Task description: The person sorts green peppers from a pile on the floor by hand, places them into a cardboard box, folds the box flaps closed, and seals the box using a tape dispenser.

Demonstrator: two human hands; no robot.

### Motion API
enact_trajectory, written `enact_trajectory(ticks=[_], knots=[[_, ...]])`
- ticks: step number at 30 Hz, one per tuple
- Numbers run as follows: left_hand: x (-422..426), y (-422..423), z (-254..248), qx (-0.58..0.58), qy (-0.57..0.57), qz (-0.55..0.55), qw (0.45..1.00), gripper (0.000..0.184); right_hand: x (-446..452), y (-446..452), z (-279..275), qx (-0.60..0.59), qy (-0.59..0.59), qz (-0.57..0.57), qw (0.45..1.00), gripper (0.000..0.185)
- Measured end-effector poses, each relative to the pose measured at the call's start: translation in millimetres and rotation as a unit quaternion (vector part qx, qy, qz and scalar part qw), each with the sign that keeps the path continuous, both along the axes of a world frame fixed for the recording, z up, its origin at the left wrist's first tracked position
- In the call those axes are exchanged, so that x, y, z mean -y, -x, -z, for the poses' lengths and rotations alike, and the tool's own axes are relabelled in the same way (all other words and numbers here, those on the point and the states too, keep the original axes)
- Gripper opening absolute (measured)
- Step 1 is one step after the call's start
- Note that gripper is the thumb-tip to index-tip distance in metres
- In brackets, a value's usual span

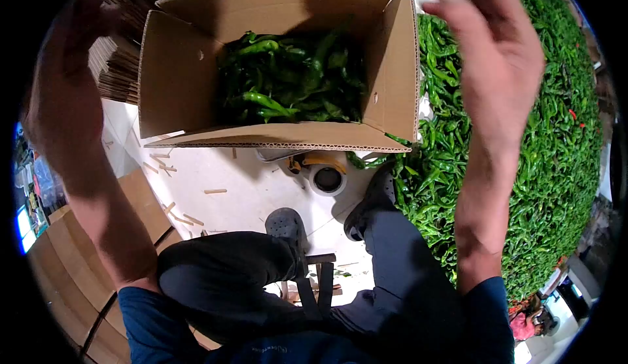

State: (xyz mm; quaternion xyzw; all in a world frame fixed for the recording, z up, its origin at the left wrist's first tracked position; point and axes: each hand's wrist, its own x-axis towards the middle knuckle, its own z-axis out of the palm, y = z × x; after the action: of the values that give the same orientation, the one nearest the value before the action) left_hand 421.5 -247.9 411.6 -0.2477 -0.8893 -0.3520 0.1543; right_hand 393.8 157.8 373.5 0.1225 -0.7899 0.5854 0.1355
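An open cardboard box stands in front of me with its flaps up. Green chili peppers lie in its shaded bottom. To the left of the box, my left hand is raised in shadow, its fingers apart and nothing visible in them. Over the right side, above a large heap of green peppers, my right hand is raised with its fingers apart and blurred. It holds nothing visible. Neither hand visibly touches the box.
Stacked flat cardboard is at the upper left. Large cardboard boxes stand at the lower left. A roll of tape and small brown strips lie on the white floor. Another person shows at the lower right.
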Motion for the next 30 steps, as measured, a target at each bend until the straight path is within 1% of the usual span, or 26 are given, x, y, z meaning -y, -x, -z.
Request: enact_trajectory(ticks=[1, 2, 4, 5, 6, 7, 8, 9, 10, 11, 12, 13, 15, 16, 17, 18, 19, 20, 21, 23, 24, 25, 27, 28, 29, 30], knots=[[-3.3, -3.9, -9.5, 0.053, -0.028, 0.013, 0.998, 0.041, -41.4, 12.6, 21.7, -0.014, 0.075, -0.043, 0.996, 0.042], [-21.7, -12.9, -22.0, 0.101, -0.026, 0.046, 0.994, 0.039, -61.0, 6.4, 28.2, 0.007, 0.075, -0.003, 0.997, 0.041], [-73.2, -27.6, -34.7, 0.215, -0.020, 0.180, 0.960, 0.036, -101.8, -10.0, 50.5, 0.048, 0.052, 0.063, 0.995, 0.042], [-99.3, -31.6, -32.8, 0.278, -0.015, 0.262, 0.924, 0.035, -124.7, -19.8, 70.2, 0.101, 0.017, 0.101, 0.990, 0.044], [-128.9, -39.0, -27.5, 0.339, 0.000, 0.333, 0.880, 0.035, -145.3, -33.7, 90.1, 0.172, -0.040, 0.142, 0.974, 0.051], [-157.4, -45.5, -14.1, 0.402, 0.031, 0.383, 0.831, 0.036, -170.9, -53.7, 121.8, 0.227, -0.047, 0.163, 0.959, 0.058], [-184.0, -55.4, 3.2, 0.442, 0.098, 0.400, 0.797, 0.033, -187.6, -78.7, 148.0, 0.274, -0.087, 0.198, 0.937, 0.063], [-204.9, -68.9, 29.8, 0.511, 0.149, 0.408, 0.742, 0.035, -192.0, -104.2, 159.0, 0.317, -0.146, 0.222, 0.910, 0.068], [-224.1, -83.4, 64.8, 0.570, 0.165, 0.397, 0.700, 0.044, -202.8, -133.2, 176.1, 0.344, -0.199, 0.222, 0.890, 0.075], [-231.3, -115.1, 113.4, 0.542, 0.153, 0.359, 0.744, 0.054, -201.9, -158.9, 180.5, 0.389, -0.200, 0.242, 0.866, 0.084], [-246.4, -126.9, 143.1, 0.588, 0.222, 0.318, 0.710, 0.065, -206.6, -185.1, 189.7, 0.395, -0.254, 0.253, 0.846, 0.087], [-250.5, -148.5, 191.8, 0.557, 0.217, 0.313, 0.738, 0.075, -211.0, -211.1, 200.2, 0.400, -0.305, 0.261, 0.824, 0.090], [-270.4, -172.6, 270.4, 0.410, 0.305, 0.270, 0.816, 0.078, -220.6, -255.9, 211.8, 0.352, -0.331, 0.252, 0.838, 0.096], [-286.2, -171.3, 289.8, 0.374, 0.303, 0.228, 0.847, 0.078, -221.4, -267.9, 208.1, 0.374, -0.377, 0.253, 0.809, 0.100], [-304.6, -169.6, 302.0, 0.337, 0.298, 0.187, 0.873, 0.078, -221.0, -275.6, 206.1, 0.419, -0.357, 0.263, 0.792, 0.106], [-323.3, -163.3, 305.0, 0.319, 0.287, 0.165, 0.888, 0.077, -229.8, -292.3, 219.7, 0.413, -0.338, 0.261, 0.805, 0.108], [-342.2, -155.4, 303.6, 0.302, 0.276, 0.143, 0.901, 0.076, -228.4, -295.9, 220.5, 0.405, -0.319, 0.260, 0.816, 0.111], [-355.1, -149.0, 305.7, 0.284, 0.263, 0.120, 0.914, 0.075, -229.8, -297.8, 217.5, 0.490, -0.288, 0.268, 0.778, 0.115], [-361.3, -147.0, 319.7, 0.244, 0.300, 0.106, 0.916, 0.069, -230.1, -301.4, 226.3, 0.473, -0.310, 0.270, 0.779, 0.115], [-366.4, -148.5, 354.1, 0.157, 0.370, 0.073, 0.913, 0.060, -219.6, -290.9, 219.7, 0.523, -0.309, 0.290, 0.740, 0.117], [-364.5, -149.1, 360.6, 0.111, 0.373, 0.061, 0.919, 0.050, -218.0, -291.7, 220.3, 0.493, -0.326, 0.294, 0.751, 0.118], [-362.3, -149.7, 366.1, 0.151, 0.390, 0.084, 0.905, 0.047, -217.5, -294.1, 224.7, 0.481, -0.333, 0.302, 0.752, 0.119], [-356.3, -144.6, 378.8, 0.225, 0.421, 0.129, 0.869, 0.041, -220.8, -300.3, 237.4, 0.480, -0.251, 0.332, 0.772, 0.120], [-350.8, -144.6, 384.8, 0.194, 0.402, 0.135, 0.884, 0.028, -222.8, -303.4, 248.6, 0.443, -0.262, 0.338, 0.788, 0.121], [-344.9, -143.6, 391.2, 0.203, 0.387, 0.136, 0.889, 0.026, -226.9, -311.0, 254.0, 0.461, -0.260, 0.341, 0.777, 0.120], [-342.8, -138.2, 387.1, 0.210, 0.373, 0.136, 0.893, 0.024, -228.3, -311.6, 256.0, 0.458, -0.234, 0.339, 0.787, 0.119]])
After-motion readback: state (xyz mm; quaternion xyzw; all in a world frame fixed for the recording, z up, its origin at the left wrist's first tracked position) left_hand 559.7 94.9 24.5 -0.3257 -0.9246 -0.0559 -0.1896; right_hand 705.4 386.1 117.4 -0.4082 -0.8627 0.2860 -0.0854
